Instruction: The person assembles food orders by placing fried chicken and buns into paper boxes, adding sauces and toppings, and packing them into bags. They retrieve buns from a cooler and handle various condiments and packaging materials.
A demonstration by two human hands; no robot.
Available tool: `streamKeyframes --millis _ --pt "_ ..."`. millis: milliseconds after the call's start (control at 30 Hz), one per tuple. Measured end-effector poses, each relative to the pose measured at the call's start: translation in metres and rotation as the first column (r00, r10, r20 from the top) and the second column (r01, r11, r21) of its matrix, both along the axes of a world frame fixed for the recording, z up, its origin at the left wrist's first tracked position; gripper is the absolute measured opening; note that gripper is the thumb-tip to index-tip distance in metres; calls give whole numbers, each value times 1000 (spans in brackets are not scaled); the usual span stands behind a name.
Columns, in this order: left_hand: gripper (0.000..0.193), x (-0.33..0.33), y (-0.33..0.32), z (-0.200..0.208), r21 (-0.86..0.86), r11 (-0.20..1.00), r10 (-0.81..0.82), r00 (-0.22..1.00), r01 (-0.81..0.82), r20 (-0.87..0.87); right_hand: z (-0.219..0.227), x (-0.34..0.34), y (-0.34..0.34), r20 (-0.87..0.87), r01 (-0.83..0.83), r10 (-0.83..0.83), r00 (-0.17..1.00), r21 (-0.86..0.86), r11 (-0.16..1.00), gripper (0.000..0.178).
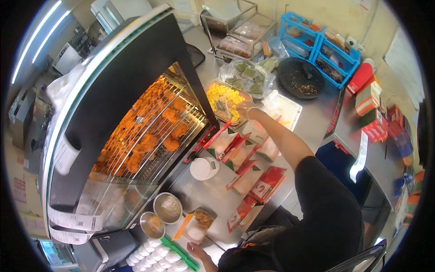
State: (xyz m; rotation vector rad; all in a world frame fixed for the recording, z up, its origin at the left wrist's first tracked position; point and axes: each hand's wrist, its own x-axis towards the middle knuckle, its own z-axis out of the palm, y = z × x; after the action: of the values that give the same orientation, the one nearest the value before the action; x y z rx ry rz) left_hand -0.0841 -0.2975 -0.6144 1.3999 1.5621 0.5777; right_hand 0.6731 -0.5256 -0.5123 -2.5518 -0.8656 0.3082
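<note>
My right hand [247, 110], with a band at the wrist, is at the right edge of a tray of yellow chunks [222, 96] that look like scrambled egg. Its fingers are closed and bent down at the food; what they grip is too small to make out. Low in the view, my left hand [197, 251] is beside a green tray [176, 250] of white wrapped bundles [156, 255], fingers loosely extended and holding nothing visible. Just above it stands an opened box [199, 226] with rice and a brown fried piece. Red-and-white boxes [267, 183] with rice stand in a row between my arms.
A lit glass warming cabinet [149, 131] full of fried chicken rises on the left. A white scale [204, 168] and two metal bowls [167, 207] stand beside it. Farther back are leaf-wrapped packets [247, 75], a black pan [300, 78], blue baskets [317, 45] and a white board [290, 113].
</note>
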Motion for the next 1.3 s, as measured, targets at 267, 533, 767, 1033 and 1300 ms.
streamKeyframes --millis 267,533,767,1033,1300 --pt "59 3 -75 13 -224 963 -230 891 150 -392 -28 53 96 230 47 -28 973 -76 996 35" --pt "59 4 -50 -4 -55 950 -279 759 307 -589 -102 113 101 182 55 -40 983 -79 995 24" --pt "80 62 -42 26 -317 944 -228 876 93 -424 -119 124 112 142 0 -2 990 19 1000 36" --pt "100 66 -22 19 -311 943 -265 829 117 -492 -149 127 121 1 155 -155 988 -2 988 31" --pt "115 35 -37 -10 -178 980 -184 736 89 -651 -97 107 115 69 -3 5 998 -25 1000 39"
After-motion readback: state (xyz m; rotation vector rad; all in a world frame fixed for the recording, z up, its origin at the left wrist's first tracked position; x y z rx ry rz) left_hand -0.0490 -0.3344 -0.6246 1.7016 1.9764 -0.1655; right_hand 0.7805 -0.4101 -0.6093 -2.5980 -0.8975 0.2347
